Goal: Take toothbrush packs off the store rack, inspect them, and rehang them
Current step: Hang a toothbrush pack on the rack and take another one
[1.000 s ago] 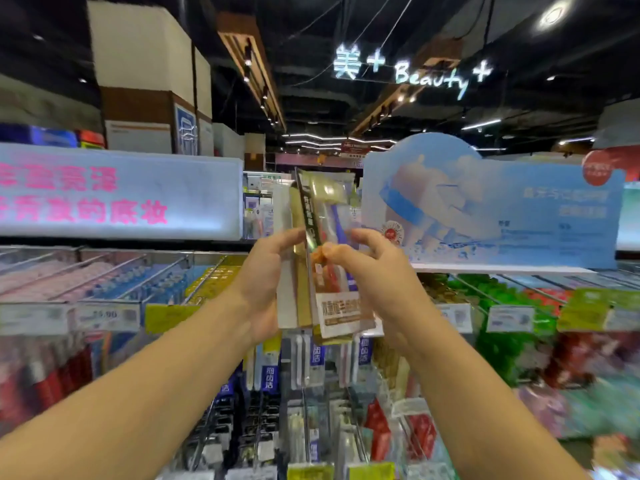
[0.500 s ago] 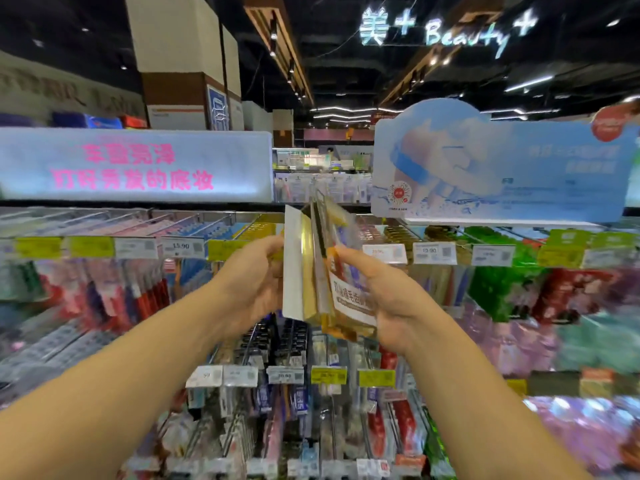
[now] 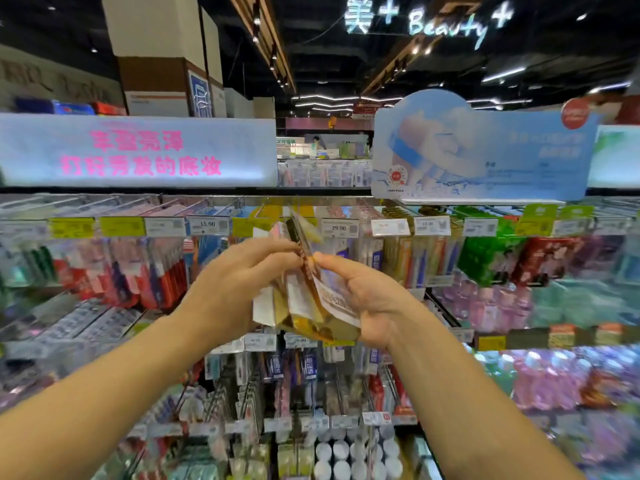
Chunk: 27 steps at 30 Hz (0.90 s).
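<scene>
Both hands are on the toothbrush packs (image 3: 304, 289), the left hand (image 3: 239, 285) gripping the bunch, the right hand (image 3: 360, 299) pinching the front one, in front of the rack (image 3: 214, 202). They're off the hooks and being looked over. Rehanging is not yet done.

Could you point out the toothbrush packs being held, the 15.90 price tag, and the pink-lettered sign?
toothbrush packs (image 3: 308, 299): head view, gold lower part of the bundle.
15.90 price tag (image 3: 207, 224): head view, on its printed number.
pink-lettered sign (image 3: 138, 152): head view, among the pink characters.
</scene>
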Each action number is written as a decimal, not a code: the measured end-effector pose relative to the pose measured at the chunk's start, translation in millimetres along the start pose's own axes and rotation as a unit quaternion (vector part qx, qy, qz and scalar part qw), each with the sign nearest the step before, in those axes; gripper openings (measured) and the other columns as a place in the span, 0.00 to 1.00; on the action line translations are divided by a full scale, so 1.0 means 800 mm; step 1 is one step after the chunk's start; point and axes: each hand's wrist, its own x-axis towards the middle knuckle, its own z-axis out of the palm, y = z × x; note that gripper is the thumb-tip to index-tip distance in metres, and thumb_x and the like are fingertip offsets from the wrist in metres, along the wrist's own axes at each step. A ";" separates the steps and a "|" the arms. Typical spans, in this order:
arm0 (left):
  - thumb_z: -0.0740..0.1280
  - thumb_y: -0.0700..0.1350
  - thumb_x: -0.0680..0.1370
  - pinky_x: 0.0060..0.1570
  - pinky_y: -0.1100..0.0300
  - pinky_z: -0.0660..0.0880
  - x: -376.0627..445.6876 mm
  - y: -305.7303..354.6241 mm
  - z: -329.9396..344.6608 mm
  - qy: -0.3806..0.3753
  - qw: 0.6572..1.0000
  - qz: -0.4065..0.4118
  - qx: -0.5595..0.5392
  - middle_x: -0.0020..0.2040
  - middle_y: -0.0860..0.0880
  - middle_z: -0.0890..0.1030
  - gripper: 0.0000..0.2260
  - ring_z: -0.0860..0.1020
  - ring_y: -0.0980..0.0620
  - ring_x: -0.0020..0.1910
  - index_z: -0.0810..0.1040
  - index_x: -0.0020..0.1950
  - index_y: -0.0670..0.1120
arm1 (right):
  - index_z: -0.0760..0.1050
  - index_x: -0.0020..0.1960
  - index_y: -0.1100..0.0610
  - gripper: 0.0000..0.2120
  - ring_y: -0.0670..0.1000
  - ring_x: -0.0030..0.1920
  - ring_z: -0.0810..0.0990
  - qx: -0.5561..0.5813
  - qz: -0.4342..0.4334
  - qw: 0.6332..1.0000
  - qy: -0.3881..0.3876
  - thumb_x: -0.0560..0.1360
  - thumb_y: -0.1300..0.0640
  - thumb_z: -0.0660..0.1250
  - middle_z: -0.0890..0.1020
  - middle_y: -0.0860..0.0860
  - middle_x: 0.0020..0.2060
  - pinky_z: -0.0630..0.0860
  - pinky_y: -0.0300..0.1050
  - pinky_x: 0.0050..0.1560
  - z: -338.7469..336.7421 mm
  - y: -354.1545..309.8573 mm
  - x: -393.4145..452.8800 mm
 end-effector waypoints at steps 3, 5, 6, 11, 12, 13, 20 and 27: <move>0.76 0.32 0.70 0.52 0.44 0.79 -0.046 -0.012 -0.018 0.043 0.998 0.031 0.042 0.62 0.44 0.82 0.23 0.79 0.40 0.59 0.82 0.63 0.42 | 0.80 0.58 0.59 0.11 0.52 0.36 0.85 -0.058 0.001 0.998 -0.011 0.79 0.53 0.70 0.86 0.54 0.44 0.84 0.46 0.32 0.027 0.025 -0.006; 0.75 0.42 0.75 0.52 0.44 0.79 -0.078 -0.021 -0.032 0.049 0.997 0.041 0.051 0.60 0.44 0.83 0.15 0.80 0.40 0.57 0.83 0.62 0.43 | 0.80 0.57 0.57 0.09 0.52 0.37 0.84 -0.065 -0.002 0.998 0.003 0.79 0.54 0.70 0.85 0.54 0.44 0.85 0.48 0.36 0.047 0.045 -0.009; 0.75 0.45 0.75 0.52 0.44 0.79 -0.097 -0.027 -0.038 0.033 0.998 0.036 0.051 0.60 0.44 0.83 0.16 0.80 0.40 0.57 0.83 0.61 0.43 | 0.80 0.57 0.58 0.10 0.54 0.40 0.84 -0.063 -0.010 0.998 0.017 0.78 0.54 0.71 0.85 0.55 0.46 0.84 0.50 0.41 0.055 0.057 -0.006; 0.70 0.64 0.75 0.43 0.51 0.80 -0.175 -0.032 -0.063 -0.060 0.976 -0.144 -0.153 0.45 0.60 0.84 0.17 0.80 0.54 0.44 0.84 0.56 0.56 | 0.82 0.64 0.56 0.23 0.62 0.50 0.87 -0.031 -0.073 0.992 0.096 0.71 0.49 0.77 0.85 0.61 0.58 0.84 0.60 0.43 0.070 0.105 0.003; 0.69 0.66 0.75 0.38 0.54 0.77 -0.183 -0.030 -0.068 -0.074 0.944 -0.221 -0.232 0.37 0.59 0.83 0.17 0.79 0.57 0.36 0.84 0.54 0.56 | 0.82 0.63 0.56 0.21 0.61 0.50 0.87 -0.030 -0.085 0.991 0.099 0.73 0.49 0.75 0.85 0.61 0.58 0.85 0.61 0.43 0.073 0.113 -0.001; 0.71 0.65 0.74 0.37 0.56 0.75 -0.188 -0.030 -0.070 -0.091 0.894 -0.299 -0.320 0.33 0.57 0.81 0.17 0.78 0.57 0.32 0.84 0.53 0.54 | 0.82 0.63 0.56 0.19 0.61 0.51 0.87 -0.032 -0.098 0.990 0.096 0.74 0.49 0.73 0.85 0.60 0.58 0.85 0.64 0.45 0.076 0.121 -0.004; 0.75 0.49 0.76 0.55 0.47 0.82 -0.207 -0.008 -0.072 -0.084 0.642 -0.496 -0.578 0.52 0.46 0.88 0.17 0.86 0.44 0.52 0.78 0.62 0.47 | 0.77 0.62 0.53 0.13 0.55 0.48 0.87 -0.120 -0.187 0.971 0.089 0.78 0.57 0.71 0.86 0.55 0.56 0.82 0.52 0.42 0.089 0.179 -0.025; 0.78 0.40 0.72 0.50 0.51 0.82 -0.211 0.014 -0.067 -0.045 0.631 -0.496 -0.594 0.48 0.49 0.89 0.14 0.87 0.46 0.51 0.78 0.53 0.51 | 0.76 0.61 0.45 0.21 0.49 0.51 0.87 -0.193 -0.206 0.953 0.108 0.71 0.51 0.78 0.87 0.45 0.52 0.82 0.61 0.57 0.071 0.199 -0.042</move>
